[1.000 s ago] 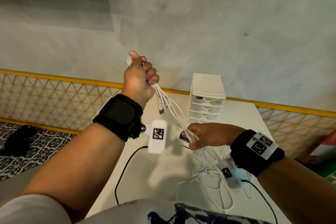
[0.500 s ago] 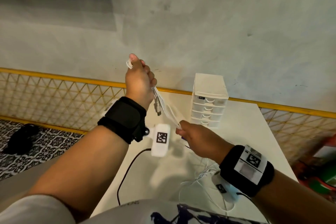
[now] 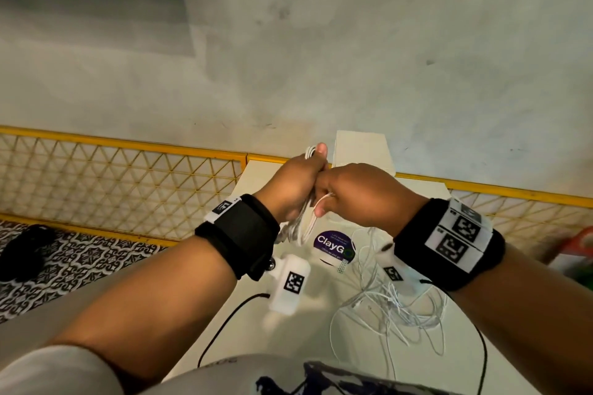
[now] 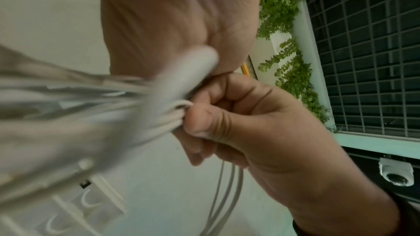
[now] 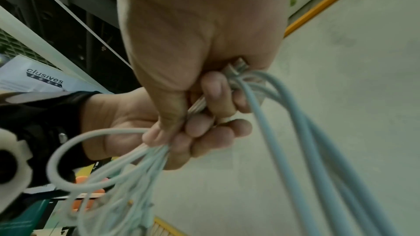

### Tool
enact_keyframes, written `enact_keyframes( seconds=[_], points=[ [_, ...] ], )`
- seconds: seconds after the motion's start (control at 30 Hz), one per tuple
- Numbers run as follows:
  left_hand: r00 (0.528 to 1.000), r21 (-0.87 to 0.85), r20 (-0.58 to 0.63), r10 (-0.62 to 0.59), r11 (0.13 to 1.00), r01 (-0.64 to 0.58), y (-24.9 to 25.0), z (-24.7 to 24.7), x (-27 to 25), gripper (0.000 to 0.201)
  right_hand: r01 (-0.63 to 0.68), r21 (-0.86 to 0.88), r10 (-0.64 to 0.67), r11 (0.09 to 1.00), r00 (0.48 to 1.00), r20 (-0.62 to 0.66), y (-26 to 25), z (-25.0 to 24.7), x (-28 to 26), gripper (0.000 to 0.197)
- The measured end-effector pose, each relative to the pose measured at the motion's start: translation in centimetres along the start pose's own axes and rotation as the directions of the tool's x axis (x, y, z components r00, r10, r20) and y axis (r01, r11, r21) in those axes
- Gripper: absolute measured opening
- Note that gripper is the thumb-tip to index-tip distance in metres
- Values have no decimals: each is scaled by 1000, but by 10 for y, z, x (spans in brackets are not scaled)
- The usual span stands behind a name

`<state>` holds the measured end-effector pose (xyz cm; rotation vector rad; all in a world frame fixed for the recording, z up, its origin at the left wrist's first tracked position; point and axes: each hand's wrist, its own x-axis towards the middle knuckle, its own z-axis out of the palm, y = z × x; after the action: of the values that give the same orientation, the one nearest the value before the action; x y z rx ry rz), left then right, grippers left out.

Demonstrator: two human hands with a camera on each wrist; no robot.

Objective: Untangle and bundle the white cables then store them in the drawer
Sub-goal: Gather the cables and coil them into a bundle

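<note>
Gripping the folded white cables (image 3: pixel 306 218) in my left hand (image 3: pixel 296 184), I pinch a strand with my right hand (image 3: pixel 359 192). Fists touch; the bundle's length runs through both, loops hanging below.

A round purple sticker (image 3: pixel 333 248) reading "ClayGo" lies on the white table (image 3: pixel 256 176) in front of me. A thin black cord (image 3: pixel 224 324) trails across the table toward my body. Behind the table runs a yellow lattice fence (image 3: pixel 112 179) below a grey concrete wall (image 3: pixel 321 58). Down to my left, a dark shoe-like shape (image 3: pixel 22 250) sits on patterned black-and-white floor tiles (image 3: pixel 80 263). The left wrist view shows green hanging plants (image 4: pixel 291 60), a dark window grille (image 4: pixel 368 42) and a white dome camera (image 4: pixel 396 173).
</note>
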<state>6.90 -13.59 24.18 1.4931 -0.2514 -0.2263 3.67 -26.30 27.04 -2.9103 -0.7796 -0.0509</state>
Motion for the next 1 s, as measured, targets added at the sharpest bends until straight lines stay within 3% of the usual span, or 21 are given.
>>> enact_keyframes(
  seconds=[0.1,0.2,0.27,0.33,0.4,0.47,0.53,0.63,0.73,0.87,0.93,1.0],
  points=[
    [997,51,36,-69,996,67,3,6,-9,42,-70,124,91,990,982,-168,2,-2,-2,38],
    [997,102,46,-56,993,51,2,9,-11,43,-108,289,181,951,953,-241,3,-6,-2,45],
    [998,65,58,-24,998,20,4,6,-8,43,-90,529,209,844,963,-169,7,-7,-2,42],
    [998,62,62,13,998,-17,7,0,-5,43,-104,765,185,635,982,-20,20,-10,-5,40],
    [995,55,86,46,997,-51,7,-6,-3,45,-145,847,109,511,989,104,38,-12,-9,32],
    [989,62,135,58,996,-67,5,-8,-2,53,-127,847,69,517,992,106,49,-15,-11,19],
    [971,28,229,70,997,-78,0,-7,-4,63,-69,828,94,557,995,20,50,-20,-11,8],
    [929,-37,356,104,995,-97,-4,-3,-7,62,25,803,168,596,973,-155,44,-26,-7,12],
    [962,12,255,96,995,-103,-2,3,-8,38,120,862,175,493,956,-234,42,-24,-4,16],
    [989,-38,110,94,995,-91,0,6,-8,42,123,959,148,254,975,-164,46,-17,-2,12],
    [993,-105,61,105,990,-98,-1,2,-6,44,46,949,186,312,976,-108,48,-9,-4,7],
    [994,-172,14,107,980,-103,-2,-1,-4,44,-42,894,215,446,975,-61,46,3,-6,27]
  ],
)
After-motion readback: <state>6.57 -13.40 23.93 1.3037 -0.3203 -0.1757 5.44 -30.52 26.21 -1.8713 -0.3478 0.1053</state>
